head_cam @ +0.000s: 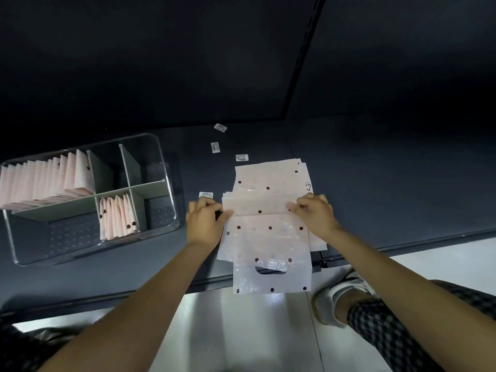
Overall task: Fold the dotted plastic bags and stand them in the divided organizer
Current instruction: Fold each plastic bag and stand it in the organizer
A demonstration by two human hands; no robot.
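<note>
- Dark room, dim walls; a dark blue-grey table (pixel 375 167) is running across the view, its near edge lying over a pale floor (pixel 241 331). A few small barcode labels (pixel 215 147) are lying on the table toward its far edge.
- Step in hand, as I judge it: folding the top dotted plastic bag (pixel 268 232). It is lying on a stack of dotted bags (pixel 303 170) at the middle of the table, its handle cut-out end hanging past the near edge. A fold is being turned across the bag between the hands.
- Left hand (pixel 204 224) is pinching the fold's left end, fingers curled on the plastic.
- Right hand (pixel 314 210), ring on one finger, is pinching the fold's right end in the same way. The two hands are apart, one at each side of the bag.
- Clear divided organizer (pixel 166 167) is sitting at the left end of the table, well apart from the stack. Folded bags are standing in its far-left compartment (pixel 45 181) and in the near-middle compartment (pixel 118 218); other compartments are showing bare floor.
- Next move, likely: laying the fold flat with both side edges even, then creasing; thin plastic is apt to slide on the stack beneath.
</note>
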